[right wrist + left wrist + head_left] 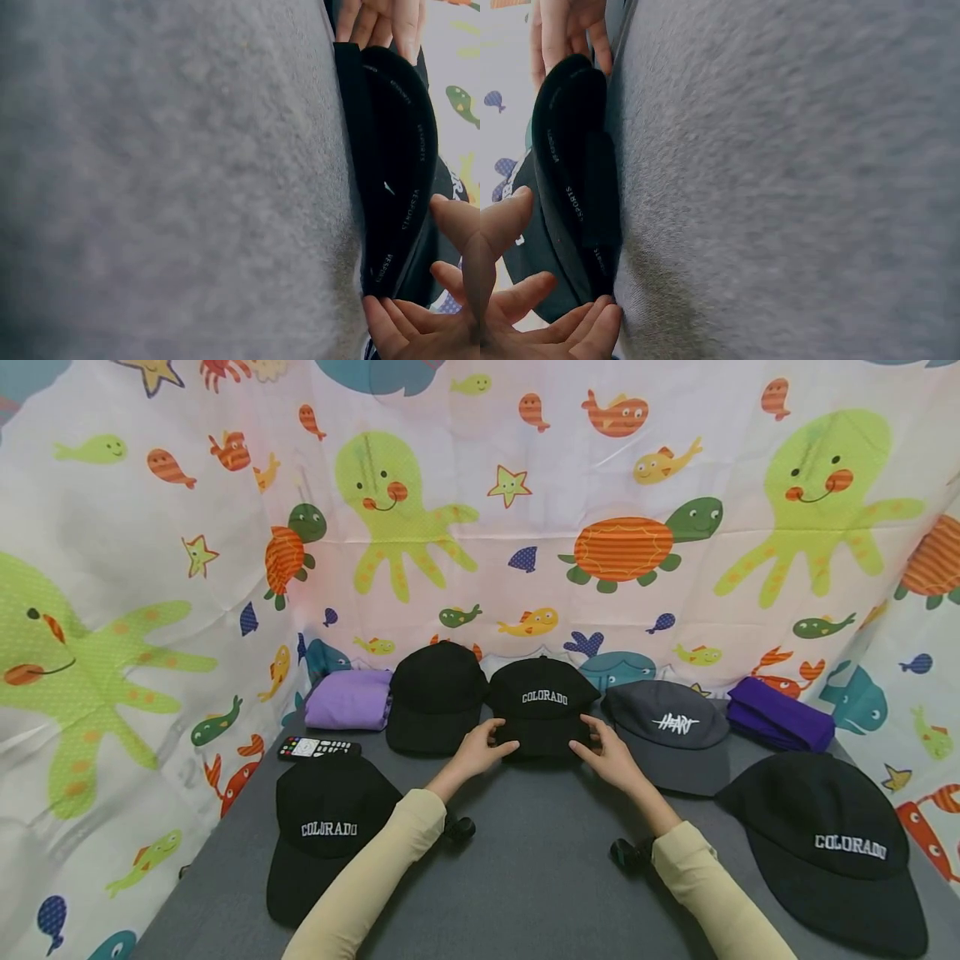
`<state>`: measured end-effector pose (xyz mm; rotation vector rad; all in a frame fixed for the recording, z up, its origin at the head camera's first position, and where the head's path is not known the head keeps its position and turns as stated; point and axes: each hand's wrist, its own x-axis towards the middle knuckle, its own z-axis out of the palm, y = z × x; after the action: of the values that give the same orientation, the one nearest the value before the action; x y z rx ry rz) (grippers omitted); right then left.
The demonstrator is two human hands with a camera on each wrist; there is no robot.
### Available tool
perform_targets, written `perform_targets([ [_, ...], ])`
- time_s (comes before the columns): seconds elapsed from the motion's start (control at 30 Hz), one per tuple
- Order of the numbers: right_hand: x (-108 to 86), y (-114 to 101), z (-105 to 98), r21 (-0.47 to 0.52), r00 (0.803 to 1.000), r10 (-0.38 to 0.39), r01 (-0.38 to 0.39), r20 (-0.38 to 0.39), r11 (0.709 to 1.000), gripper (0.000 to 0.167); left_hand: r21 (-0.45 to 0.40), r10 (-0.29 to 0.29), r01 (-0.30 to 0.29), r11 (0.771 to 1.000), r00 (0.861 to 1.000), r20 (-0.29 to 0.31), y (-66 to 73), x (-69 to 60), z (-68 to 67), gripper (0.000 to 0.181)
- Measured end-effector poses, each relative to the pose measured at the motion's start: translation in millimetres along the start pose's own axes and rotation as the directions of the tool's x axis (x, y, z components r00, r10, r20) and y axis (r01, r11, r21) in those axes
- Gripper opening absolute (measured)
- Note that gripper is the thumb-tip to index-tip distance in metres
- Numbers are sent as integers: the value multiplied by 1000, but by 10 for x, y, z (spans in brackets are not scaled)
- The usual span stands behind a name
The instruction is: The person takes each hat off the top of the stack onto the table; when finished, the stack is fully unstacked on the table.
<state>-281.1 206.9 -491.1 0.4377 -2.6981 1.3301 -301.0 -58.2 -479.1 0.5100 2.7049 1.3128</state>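
Note:
A black cap with white COLORADO lettering (545,685) sits at the back centre, its brim facing the front. My left hand (482,748) is at the brim's left side, with thumb and fingers spread apart. On the opposite side my right hand (607,755) mirrors it, thumb apart from the fingers. In the left wrist view the left hand's fingertips (604,319) touch the cap's edge (547,225) close to the grey surface. The right wrist view shows the right fingertips (382,315) against the lower end of the cap (401,150), whose inner band is visible.
Beside the centre cap are a plain black cap (437,693) and a grey HEART cap (667,727). Folded lilac cloth (348,700), purple cloth (780,714) and a remote (318,748) lie farther out. COLORADO caps flank my arms, left (326,835) and right (832,843).

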Motion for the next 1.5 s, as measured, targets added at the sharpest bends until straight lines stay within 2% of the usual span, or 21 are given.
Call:
perform_targets([
  [0.2, 64, 17, -11, 15, 1000, 16, -16, 6, 1000, 62, -37, -54, 53, 998, 998, -15, -13, 108, 29, 60],
  [0.3, 91, 21, -3, 14, 999, 43, -43, 6, 999, 63, -63, -77, 74, 995, 996, -46, -20, 144, 59, 60],
  [0.5, 108, 12, 22, 67, 990, 139, -140, 11, 988, 67, -106, -91, 79, 991, 990, -111, -7, 169, 128, 59],
  [0.6, 106, 8, 25, 76, 987, 159, -159, 2, 984, 68, -102, -93, 79, 992, 987, -130, -3, 171, 147, 58],
  [0.77, 101, -5, 8, 96, 983, 185, -184, 0, 978, 71, -128, -98, 81, 988, 985, -138, 13, 169, 151, 59],
  [1.03, 76, -70, -54, 230, 975, 221, -217, 7, 949, 75, -248, -149, 109, 963, 978, -146, 100, 158, 107, 62],
  [1.27, 48, -145, -104, 263, 974, 226, -219, 3, 940, 74, -295, -175, 128, 947, 975, -137, 155, 151, 76, 63],
  [1.5, 66, -83, -106, 269, 976, 218, -207, -14, 941, 75, -308, -180, 129, 943, 973, -144, 163, 168, 69, 64],
])
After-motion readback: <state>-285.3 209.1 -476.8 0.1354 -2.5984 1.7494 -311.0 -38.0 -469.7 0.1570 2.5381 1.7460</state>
